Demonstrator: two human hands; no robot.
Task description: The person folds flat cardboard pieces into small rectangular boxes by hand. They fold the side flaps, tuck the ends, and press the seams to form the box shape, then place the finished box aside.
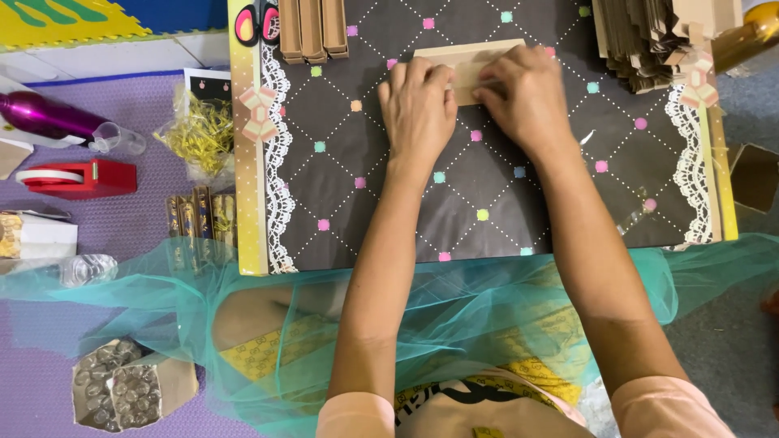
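We press our left hand [418, 105] and right hand [523, 97] flat, fingers open, on the tan card [462, 57] on the dotted board [487, 203].

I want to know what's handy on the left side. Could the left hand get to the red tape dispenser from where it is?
Probably yes. The left hand presses on the tan paper piece with the right hand. The red tape dispenser lies out to its left on the purple mat, uncovered, with only the board's lace edge between.

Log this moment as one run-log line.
left hand: pressing flat tan cardboard piece | right hand: pressing same piece | surface: dark dotted work board | left of board: red tape dispenser
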